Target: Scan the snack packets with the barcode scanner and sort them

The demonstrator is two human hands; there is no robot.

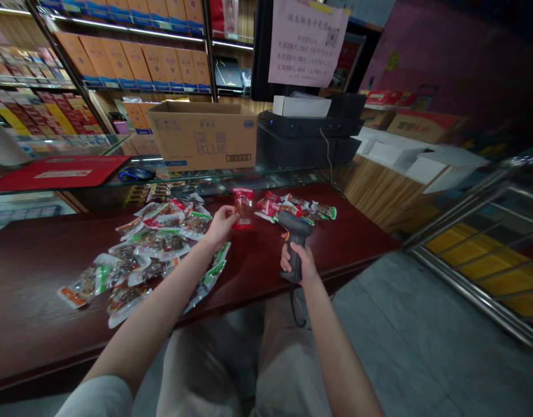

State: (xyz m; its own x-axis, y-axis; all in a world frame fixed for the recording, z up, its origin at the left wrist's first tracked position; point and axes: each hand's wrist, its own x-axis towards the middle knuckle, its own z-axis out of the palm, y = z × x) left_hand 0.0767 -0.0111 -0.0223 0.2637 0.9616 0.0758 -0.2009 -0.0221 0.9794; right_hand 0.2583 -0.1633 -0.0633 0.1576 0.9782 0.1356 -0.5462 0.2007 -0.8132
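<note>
- The left hand [220, 226] has its grip closed on a red snack packet [243, 207], pinching it by one edge between thumb and fingers, and the packet stands upright just above the table.
- The right hand [297, 260] has its grip clamped around the handle of a black handheld barcode scanner [295, 237], which it holds upright with the head tilted forward.
- The scanner's head is near the packet, just to the right of the left hand's grip; the two do not touch.
- A black coiled cable [297, 307] hangs down from the scanner's base, below the right hand's grip.
- A large spread of clear-and-orange vacuum-sealed snack packets [149, 255] lies on the dark red wooden table [40, 289], below and to the left of the left hand's grip.
- A smaller cluster of red-and-green snack packets [294, 207] lies just ahead of the right hand's grip, touching the scanner's head from behind in this view.
- Beyond both grips, a cardboard box [203, 136] stands on a glass display counter [231, 172], beside a black printer [309, 130] topped by a white carton.
- Farther left of the grips, a blue-lit computer mouse [136, 174] sits beside a red mat [60, 172].
</note>
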